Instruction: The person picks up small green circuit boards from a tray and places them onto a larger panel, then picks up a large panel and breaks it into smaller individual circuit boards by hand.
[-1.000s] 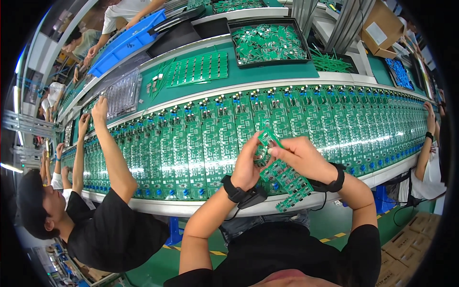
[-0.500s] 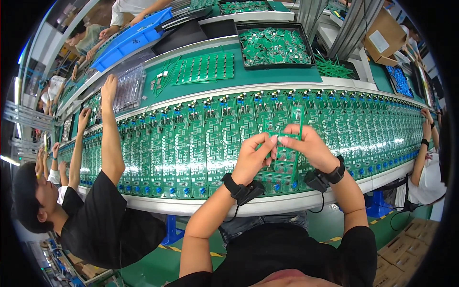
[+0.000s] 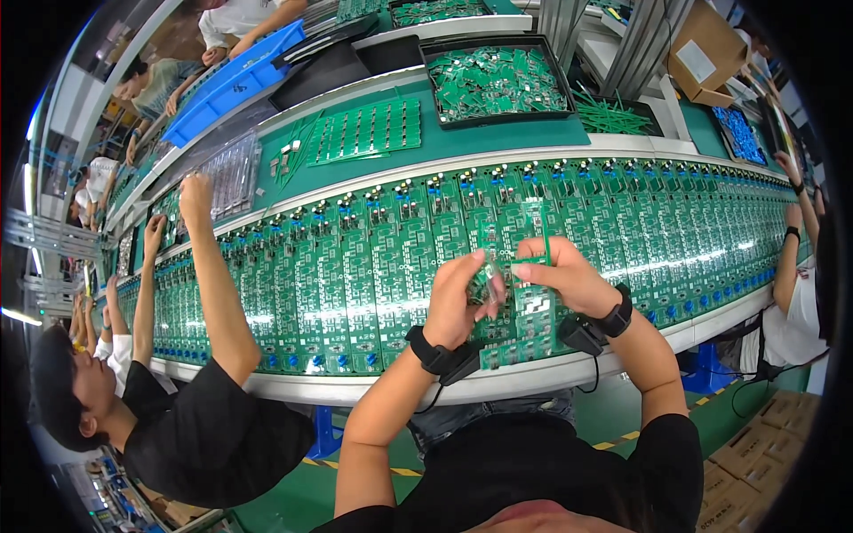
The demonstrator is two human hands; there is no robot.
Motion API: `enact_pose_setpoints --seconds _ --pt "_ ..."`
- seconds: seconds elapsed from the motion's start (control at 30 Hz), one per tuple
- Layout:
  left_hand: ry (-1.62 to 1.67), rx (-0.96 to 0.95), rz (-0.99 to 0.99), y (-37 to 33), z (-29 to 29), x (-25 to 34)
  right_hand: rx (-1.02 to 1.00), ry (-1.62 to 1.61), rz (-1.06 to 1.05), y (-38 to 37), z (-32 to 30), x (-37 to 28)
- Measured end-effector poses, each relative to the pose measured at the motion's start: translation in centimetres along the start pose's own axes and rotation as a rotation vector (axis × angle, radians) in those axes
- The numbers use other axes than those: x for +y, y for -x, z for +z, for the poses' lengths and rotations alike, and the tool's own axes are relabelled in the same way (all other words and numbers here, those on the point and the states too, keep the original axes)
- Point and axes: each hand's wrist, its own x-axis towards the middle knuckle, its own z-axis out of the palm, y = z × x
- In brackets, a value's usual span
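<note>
A small green circuit board (image 3: 520,266) sits pinched between both hands (image 3: 511,289).

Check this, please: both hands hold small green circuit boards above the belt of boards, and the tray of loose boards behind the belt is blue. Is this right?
Not quite. The tray of loose boards is black, as the head view shows; the blue thing is the bin further left. The rest stands: the left hand and right hand hold small green circuit boards above the belt.

The green boards (image 3: 533,240) on the belt look hard and shiny, and light glints off them. The tray (image 3: 426,53) is dull black plastic. The bin (image 3: 233,82) is smooth blue plastic. The boxes (image 3: 702,53) are plain brown cardboard. The wrist straps (image 3: 433,351) look black and matt.
</note>
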Motion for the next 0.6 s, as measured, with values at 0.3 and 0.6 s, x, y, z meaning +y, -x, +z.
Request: enact_pose_setpoints --seconds 0.3,0.6 --pt "-0.024 0.046 -0.108 0.06 0.41 0.27 0.073 0.261 -0.109 -0.65 -0.06 -0.07" --pt "-0.275 -0.046 -0.083 -0.20 0.25 -0.31 -0.019 0.171 -0.079 -0.68 -0.40 -0.62"
